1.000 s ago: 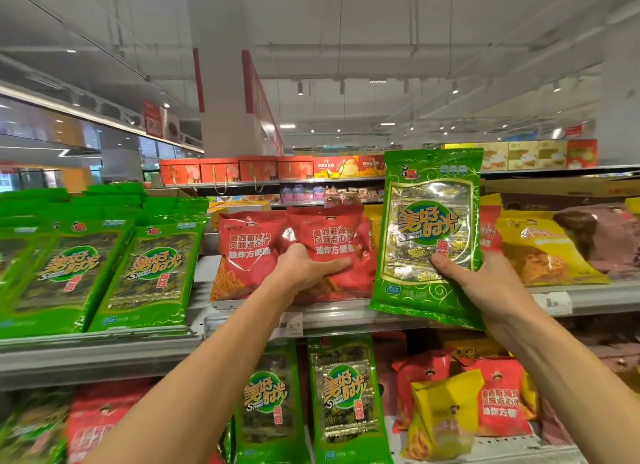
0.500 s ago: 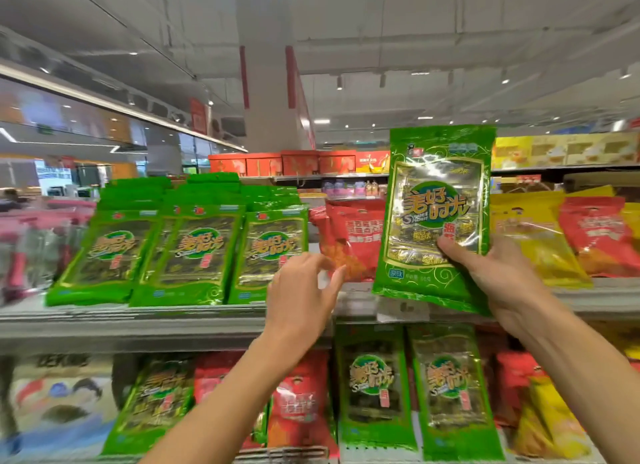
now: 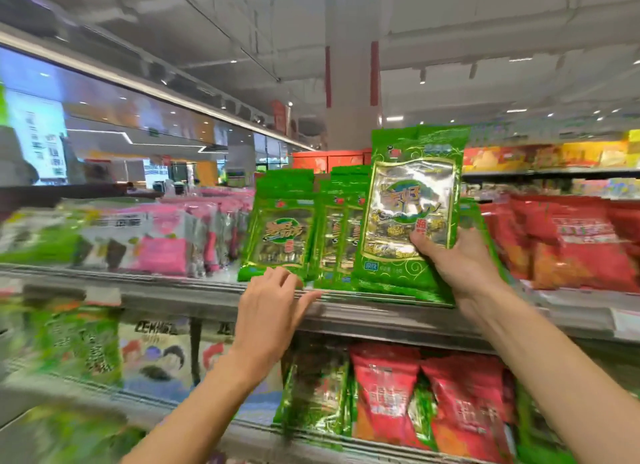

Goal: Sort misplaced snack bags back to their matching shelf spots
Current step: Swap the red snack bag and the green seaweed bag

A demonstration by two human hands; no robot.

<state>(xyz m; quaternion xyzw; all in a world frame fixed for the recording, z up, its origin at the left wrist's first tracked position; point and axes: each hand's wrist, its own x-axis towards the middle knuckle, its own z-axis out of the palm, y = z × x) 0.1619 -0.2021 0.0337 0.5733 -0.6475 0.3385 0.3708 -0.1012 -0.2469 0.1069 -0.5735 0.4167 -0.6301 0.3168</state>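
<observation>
Green foil bag in my right hand: thumb across its lower front, fingers curled behind, bag upright and raised before the upper shelf, its bottom edge level with the shelf's front lip. Just behind and left of it stand matching green bags in rows on that shelf; the held bag overlaps the rightmost row. My left hand holds nothing, fingers spread and relaxed, fingertips at the shelf's front edge below the green rows; contact with the lip cannot be confirmed. Red bags fill the shelf toward its right end, pink packs toward its left end, blurred. Lower shelf: more green and red bags beneath my forearms. View heavily motion-blurred at the left; print on the packs there unreadable.
</observation>
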